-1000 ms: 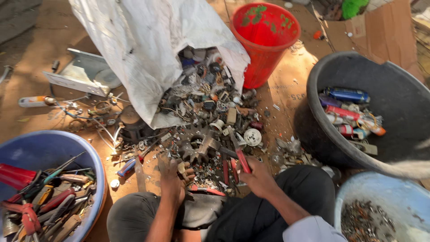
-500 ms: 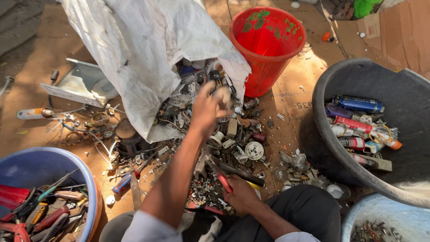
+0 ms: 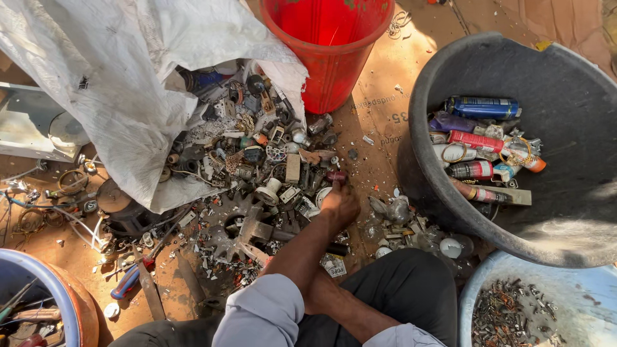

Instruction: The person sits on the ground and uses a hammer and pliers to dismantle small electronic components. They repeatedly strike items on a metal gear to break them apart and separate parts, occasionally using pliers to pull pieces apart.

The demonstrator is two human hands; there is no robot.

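My left hand (image 3: 339, 204) reaches forward into a heap of scrap metal parts (image 3: 257, 167) on the ground. Its fingertips pinch a small dark red cylinder (image 3: 336, 175) at the heap's right edge. My right forearm (image 3: 347, 308) crosses under the left arm above my lap, and its hand is hidden there. A large rusty toothed gear (image 3: 239, 226) lies just left of my left wrist. The heap spills from the mouth of a white woven sack (image 3: 116, 77).
A red bucket (image 3: 328, 58) stands beyond the heap. To the right is a black tub (image 3: 418, 128) holding spray cans (image 3: 482, 106). A pale basin of small metal bits (image 3: 475, 302) is at the lower right, a blue tool basin (image 3: 38, 283) at the lower left.
My left hand has come back from the top of the heap near the sack down to its right edge. The view has moved in closer. My right hand has slipped under the left arm.
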